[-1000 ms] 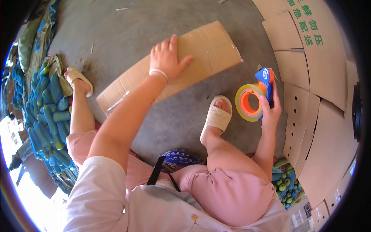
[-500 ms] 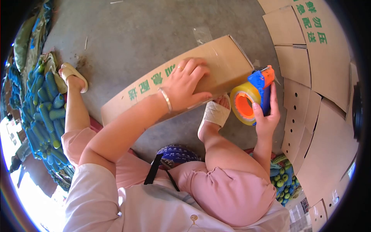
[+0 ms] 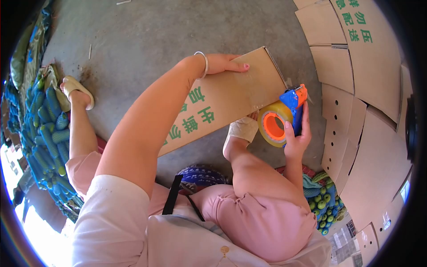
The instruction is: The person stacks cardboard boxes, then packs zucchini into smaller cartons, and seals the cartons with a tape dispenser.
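Note:
A long cardboard box (image 3: 235, 95) with green printed characters lies tilted across the floor in front of me. My left hand (image 3: 224, 63), with a bangle at its wrist, grips the far edge of this box. The thumb presses on the face toward me, while the other fingers are mostly hidden beyond the edge. In my right hand (image 3: 299, 140) is a blue and orange tape dispenser (image 3: 293, 98) carrying a wide roll of clear yellowish tape (image 3: 268, 116). The dispenser's orange head is close to the box's right end.
Flattened and stacked cartons (image 3: 378, 71) line the right side. Net-wrapped green produce (image 3: 49, 124) is piled at the left, and round green fruit (image 3: 322, 204) sits at the lower right. My sandalled foot (image 3: 240, 133) is just below the box.
My left hand has moved from lying on the box to its far edge. The box has turned, bringing a face with more green characters into view. The tape dispenser has shifted slightly left and down.

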`<state>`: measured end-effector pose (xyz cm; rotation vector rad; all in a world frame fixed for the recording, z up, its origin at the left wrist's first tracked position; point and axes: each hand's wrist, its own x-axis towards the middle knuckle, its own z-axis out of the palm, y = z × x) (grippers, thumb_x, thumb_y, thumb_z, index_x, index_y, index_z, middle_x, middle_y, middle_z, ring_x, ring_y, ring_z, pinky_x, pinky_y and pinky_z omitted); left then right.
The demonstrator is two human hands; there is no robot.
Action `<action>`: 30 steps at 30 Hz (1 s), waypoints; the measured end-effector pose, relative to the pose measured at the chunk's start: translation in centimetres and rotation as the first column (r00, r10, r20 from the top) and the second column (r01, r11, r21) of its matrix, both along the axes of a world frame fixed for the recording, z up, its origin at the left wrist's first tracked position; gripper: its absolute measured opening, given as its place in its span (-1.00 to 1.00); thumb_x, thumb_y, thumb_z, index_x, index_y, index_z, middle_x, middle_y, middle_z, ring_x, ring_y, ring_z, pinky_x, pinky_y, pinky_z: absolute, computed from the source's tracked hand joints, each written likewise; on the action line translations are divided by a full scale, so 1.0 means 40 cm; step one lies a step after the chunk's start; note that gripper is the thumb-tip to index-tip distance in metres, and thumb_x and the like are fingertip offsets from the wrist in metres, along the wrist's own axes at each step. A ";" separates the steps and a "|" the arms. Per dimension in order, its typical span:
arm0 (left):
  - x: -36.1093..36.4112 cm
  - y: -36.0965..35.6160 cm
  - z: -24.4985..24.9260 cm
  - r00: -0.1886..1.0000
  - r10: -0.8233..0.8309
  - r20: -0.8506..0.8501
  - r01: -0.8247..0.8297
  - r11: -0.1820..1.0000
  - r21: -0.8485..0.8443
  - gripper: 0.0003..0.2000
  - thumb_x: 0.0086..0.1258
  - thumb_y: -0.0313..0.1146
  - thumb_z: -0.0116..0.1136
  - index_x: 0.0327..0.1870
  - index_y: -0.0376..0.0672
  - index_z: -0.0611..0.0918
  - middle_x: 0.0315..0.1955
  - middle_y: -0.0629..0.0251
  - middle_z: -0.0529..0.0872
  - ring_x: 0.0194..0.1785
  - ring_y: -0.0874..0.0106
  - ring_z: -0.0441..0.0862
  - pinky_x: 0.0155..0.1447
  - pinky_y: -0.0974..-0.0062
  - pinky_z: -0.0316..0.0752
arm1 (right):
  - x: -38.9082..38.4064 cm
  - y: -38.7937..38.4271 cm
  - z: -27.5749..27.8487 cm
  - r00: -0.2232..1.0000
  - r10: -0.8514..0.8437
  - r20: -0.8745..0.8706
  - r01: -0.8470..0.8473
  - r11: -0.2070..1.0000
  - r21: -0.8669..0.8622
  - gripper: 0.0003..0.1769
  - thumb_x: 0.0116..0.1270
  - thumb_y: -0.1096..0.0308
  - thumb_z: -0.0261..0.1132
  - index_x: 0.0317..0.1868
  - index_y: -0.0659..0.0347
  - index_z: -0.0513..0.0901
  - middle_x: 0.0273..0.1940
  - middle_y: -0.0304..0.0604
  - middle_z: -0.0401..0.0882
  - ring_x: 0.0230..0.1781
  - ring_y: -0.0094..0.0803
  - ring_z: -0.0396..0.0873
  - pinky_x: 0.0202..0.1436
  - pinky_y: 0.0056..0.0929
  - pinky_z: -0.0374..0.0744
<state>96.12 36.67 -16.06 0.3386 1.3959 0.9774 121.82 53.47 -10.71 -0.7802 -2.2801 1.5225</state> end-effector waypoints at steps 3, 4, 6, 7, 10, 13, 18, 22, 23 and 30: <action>-0.004 -0.004 0.025 0.977 -0.081 -0.198 0.071 0.996 -0.059 -0.37 0.30 0.19 0.10 0.23 -0.10 0.51 0.09 0.15 0.62 0.12 0.28 0.57 0.18 0.40 0.43 | 0.003 -0.008 -0.001 1.000 -0.022 -0.010 0.022 0.999 -0.026 -0.25 0.14 0.56 0.26 0.39 0.38 0.25 0.26 0.03 0.41 0.20 -0.35 0.44 0.25 -0.42 0.39; -0.006 -0.015 0.046 0.977 -0.076 -0.200 0.066 0.996 -0.057 -0.37 0.30 0.19 0.10 0.23 -0.10 0.51 0.09 0.15 0.62 0.12 0.28 0.57 0.18 0.40 0.43 | 0.001 -0.009 0.000 1.000 -0.022 -0.017 0.022 1.000 -0.021 -0.25 0.15 0.56 0.26 0.39 0.39 0.24 0.28 0.03 0.40 0.21 -0.35 0.43 0.26 -0.42 0.38; 0.003 -0.073 0.098 0.644 -0.264 -0.718 0.040 0.949 -0.313 -0.43 0.31 0.09 0.13 0.23 -0.07 0.51 0.13 0.14 0.59 0.16 0.18 0.54 0.18 0.37 0.44 | -0.026 -0.017 0.011 0.999 -0.027 -0.045 0.027 1.000 -0.016 -0.24 0.15 0.55 0.28 0.39 0.36 0.25 0.23 0.02 0.44 0.17 -0.35 0.46 0.22 -0.42 0.41; 0.019 -0.138 0.104 0.595 -0.169 -0.786 -0.042 0.970 -0.240 -0.46 0.31 0.05 0.14 0.23 -0.06 0.51 0.15 0.13 0.57 0.19 0.13 0.51 0.21 0.33 0.42 | -0.047 -0.025 0.021 0.997 -0.040 -0.069 0.039 0.999 -0.012 -0.24 0.15 0.53 0.30 0.39 0.33 0.26 0.19 0.01 0.48 0.13 -0.36 0.49 0.19 -0.43 0.44; 0.075 -0.391 0.144 0.404 -0.081 -0.911 -0.153 0.976 -0.155 -0.46 0.29 -0.01 0.16 0.27 -0.02 0.48 0.25 0.07 0.46 0.29 0.08 0.40 0.33 0.26 0.31 | -0.130 -0.048 0.064 0.993 0.117 -0.009 -0.108 0.943 0.314 -0.24 0.14 0.44 0.37 0.38 0.22 0.32 0.00 -0.08 0.57 -0.05 -0.37 0.58 0.02 -0.43 0.53; 0.118 -0.668 0.118 0.460 -0.196 -0.866 -0.388 0.833 -0.395 -0.37 0.23 0.08 0.21 0.31 0.05 0.44 0.31 0.00 0.37 0.37 0.04 0.27 0.41 0.17 0.18 | -0.254 -0.064 0.062 0.969 0.220 -0.110 -0.143 0.866 0.479 -0.26 0.11 0.33 0.43 0.35 0.06 0.40 -0.20 -0.16 0.56 -0.25 -0.36 0.58 -0.16 -0.40 0.55; 0.130 -0.787 0.059 0.465 -0.236 -0.853 -0.528 0.699 -0.481 -0.02 0.00 0.22 0.35 0.47 0.10 0.16 0.43 -0.02 0.12 0.47 -0.16 -0.07 0.43 -0.01 0.08 | -0.366 -0.086 0.086 0.964 0.197 -0.180 -0.117 0.918 0.379 -0.27 0.14 0.30 0.43 0.35 0.07 0.40 -0.12 -0.15 0.58 -0.17 -0.39 0.59 -0.06 -0.41 0.55; 0.183 -0.792 0.032 0.408 -0.310 -0.858 -0.549 0.668 -0.503 0.07 -0.09 0.21 0.41 0.49 0.11 0.10 0.44 0.04 0.08 0.48 -0.12 -0.11 0.38 -0.10 0.15 | -0.257 -0.095 0.071 0.983 0.078 -0.168 -0.058 0.991 0.119 -0.27 0.19 0.43 0.36 0.39 0.21 0.31 0.13 -0.13 0.55 0.02 -0.48 0.53 0.14 -0.44 0.47; 0.199 -0.769 0.043 0.407 -0.289 -0.866 -0.593 0.638 -0.492 0.10 -0.13 0.20 0.44 0.49 0.11 0.09 0.44 0.07 0.08 0.48 -0.11 -0.11 0.34 -0.14 0.17 | -0.229 -0.109 0.042 0.991 0.050 -0.126 -0.035 0.992 0.119 -0.27 0.19 0.43 0.36 0.38 0.21 0.32 0.12 -0.12 0.55 0.02 -0.48 0.54 0.12 -0.45 0.48; 0.215 -0.536 0.135 0.528 -0.188 -0.828 -0.619 0.583 -0.527 0.07 -0.08 0.05 0.48 0.48 0.09 0.08 0.41 0.10 0.13 0.46 -0.09 -0.04 0.39 -0.07 0.17 | -0.315 -0.092 0.006 0.980 0.140 0.144 -0.190 0.876 0.443 -0.28 0.18 0.17 0.41 0.36 0.00 0.39 -0.13 -0.10 0.64 -0.18 -0.41 0.62 -0.06 -0.43 0.53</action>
